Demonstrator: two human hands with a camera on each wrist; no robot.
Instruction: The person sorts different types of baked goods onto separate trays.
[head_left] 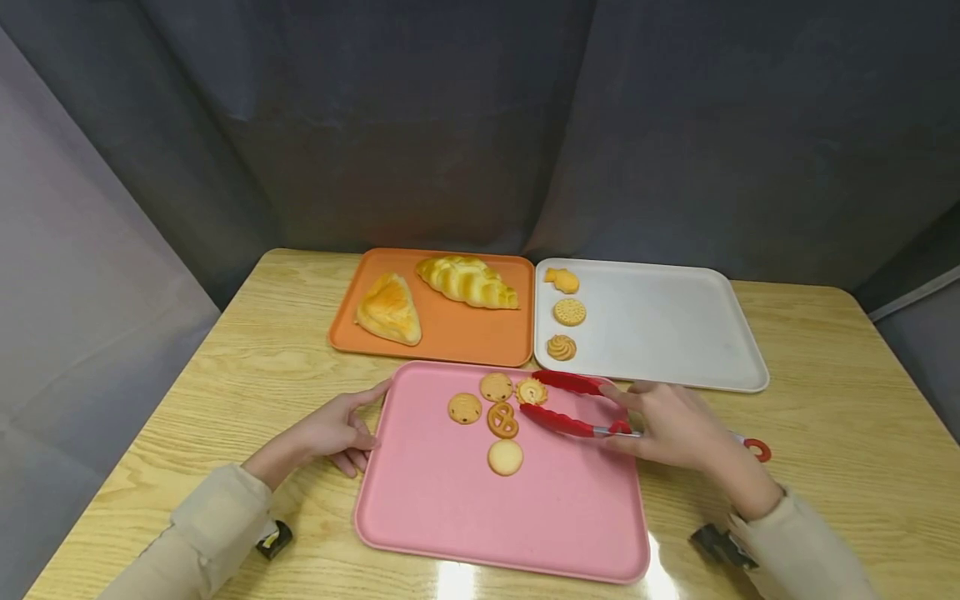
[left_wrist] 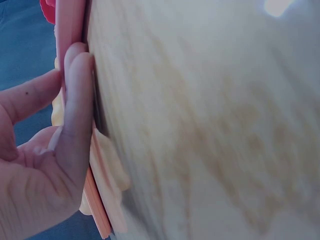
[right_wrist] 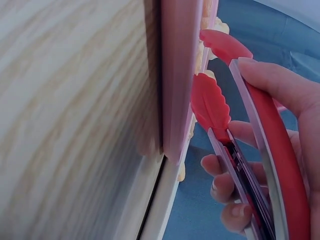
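One pair of red tongs [head_left: 558, 421] sits in your right hand [head_left: 667, 421], thumb and fingers gripping its arms. Your left hand [head_left: 337, 433] rests a spread finger and thumb against the left edge of the pink tray [head_left: 525, 525]. On that tray, a plain biscuit [head_left: 506, 457], a pretzel [head_left: 502, 420] and two dotted biscuits [head_left: 465, 408] lie near the tongs. Their tips stand wide, the scalloped biscuit [head_left: 532, 392] between them; you cannot tell whether they touch it. Farther across the wooden table [head_left: 187, 400], an orange tray [head_left: 465, 337] bears two breads [head_left: 390, 308] beside a white tray [head_left: 660, 325]. Dark curtain [head_left: 412, 125] hangs behind.
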